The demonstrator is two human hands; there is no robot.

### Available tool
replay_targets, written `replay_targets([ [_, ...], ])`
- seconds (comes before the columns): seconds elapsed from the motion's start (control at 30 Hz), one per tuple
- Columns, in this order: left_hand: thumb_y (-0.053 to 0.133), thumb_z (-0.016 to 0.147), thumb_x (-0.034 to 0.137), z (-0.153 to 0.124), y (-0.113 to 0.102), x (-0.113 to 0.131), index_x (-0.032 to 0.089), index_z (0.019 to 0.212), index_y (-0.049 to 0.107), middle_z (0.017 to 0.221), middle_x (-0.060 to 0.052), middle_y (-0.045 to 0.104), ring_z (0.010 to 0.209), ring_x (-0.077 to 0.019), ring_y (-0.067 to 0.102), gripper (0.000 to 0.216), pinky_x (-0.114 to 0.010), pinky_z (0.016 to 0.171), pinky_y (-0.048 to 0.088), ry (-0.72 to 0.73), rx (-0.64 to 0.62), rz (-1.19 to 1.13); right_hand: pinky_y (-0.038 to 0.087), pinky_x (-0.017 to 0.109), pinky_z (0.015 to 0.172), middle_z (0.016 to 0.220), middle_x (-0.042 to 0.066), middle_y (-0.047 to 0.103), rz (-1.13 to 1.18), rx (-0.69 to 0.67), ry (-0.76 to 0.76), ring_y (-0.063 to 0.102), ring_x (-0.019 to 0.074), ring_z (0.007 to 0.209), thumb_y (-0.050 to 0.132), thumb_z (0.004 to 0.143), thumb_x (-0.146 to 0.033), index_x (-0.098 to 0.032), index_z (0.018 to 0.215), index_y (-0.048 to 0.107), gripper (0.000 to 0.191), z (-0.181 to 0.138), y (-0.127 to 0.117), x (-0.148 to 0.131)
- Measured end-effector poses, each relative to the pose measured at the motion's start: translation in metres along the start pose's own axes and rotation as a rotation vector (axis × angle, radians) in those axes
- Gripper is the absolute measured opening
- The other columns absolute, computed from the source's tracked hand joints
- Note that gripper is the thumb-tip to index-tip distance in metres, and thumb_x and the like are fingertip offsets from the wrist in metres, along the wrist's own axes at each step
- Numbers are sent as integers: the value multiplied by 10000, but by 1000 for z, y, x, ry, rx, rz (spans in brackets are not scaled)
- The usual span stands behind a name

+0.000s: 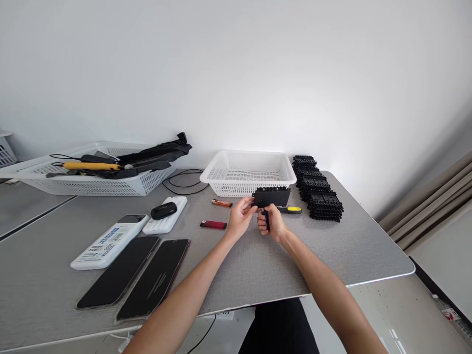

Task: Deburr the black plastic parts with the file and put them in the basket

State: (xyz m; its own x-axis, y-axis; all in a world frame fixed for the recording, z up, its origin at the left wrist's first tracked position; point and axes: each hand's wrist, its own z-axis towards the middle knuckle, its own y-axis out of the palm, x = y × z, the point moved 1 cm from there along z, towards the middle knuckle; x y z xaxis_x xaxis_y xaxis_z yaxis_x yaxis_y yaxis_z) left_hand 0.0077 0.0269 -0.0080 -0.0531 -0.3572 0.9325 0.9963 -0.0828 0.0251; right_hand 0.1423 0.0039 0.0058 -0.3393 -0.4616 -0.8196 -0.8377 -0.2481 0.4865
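Observation:
A flat black plastic part [272, 197] with a toothed top edge is held above the grey table [258, 265]. My left hand [241, 218] pinches its lower left corner. My right hand [272, 223] is closed around a small black piece [267, 220] just under the part. A screwdriver with a yellow and black handle [291, 210] lies on the table right behind my right hand. Rows of stacked black plastic parts [317, 189] sit to the right, and an empty white mesh basket [250, 173] stands behind my hands.
Two lighters [221, 202] [213, 224] lie left of my hands. Further left are two dark phones [155, 277], two white power banks [109, 241], a black earbud case [163, 210] and a white basket of tools [92, 169]. The table's right edge drops off by a curtain [427, 206].

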Motion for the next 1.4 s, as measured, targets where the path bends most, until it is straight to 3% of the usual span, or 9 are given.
replay_targets([
  [0.43, 703, 786, 413, 1, -1, -4, 189, 1099, 624, 1118, -128, 706, 1019, -257, 685, 393, -394, 912, 525, 17, -4, -12, 145, 203, 409, 562, -54, 263, 24, 24, -8, 200, 96, 465, 373, 790, -397, -223, 650, 323, 229, -4, 4, -3],
  [0.67, 731, 754, 449, 5, -4, -9, 171, 1109, 590, 1098, -136, 704, 1017, -267, 685, 472, -445, 920, 543, -16, 40, -87, 171, 196, 412, 578, -56, 268, 13, -31, -24, 209, 94, 478, 343, 843, -533, -218, 646, 353, 372, -7, 3, -7],
  [1.0, 797, 692, 408, 7, -8, -9, 162, 1090, 599, 1054, -98, 700, 1018, -246, 676, 509, -478, 950, 560, -61, 126, -212, 156, 202, 389, 528, -61, 258, 66, 187, -120, 189, 84, 440, 371, 812, -430, -224, 597, 311, 303, -3, -18, -15],
  [1.4, 788, 702, 399, 7, -8, -11, 152, 1069, 605, 1039, -101, 704, 1021, -244, 678, 479, -486, 947, 563, -37, 110, -223, 140, 206, 379, 507, -60, 275, 73, 178, -116, 189, 83, 422, 378, 778, -376, -226, 605, 320, 236, 0, -22, -14],
])
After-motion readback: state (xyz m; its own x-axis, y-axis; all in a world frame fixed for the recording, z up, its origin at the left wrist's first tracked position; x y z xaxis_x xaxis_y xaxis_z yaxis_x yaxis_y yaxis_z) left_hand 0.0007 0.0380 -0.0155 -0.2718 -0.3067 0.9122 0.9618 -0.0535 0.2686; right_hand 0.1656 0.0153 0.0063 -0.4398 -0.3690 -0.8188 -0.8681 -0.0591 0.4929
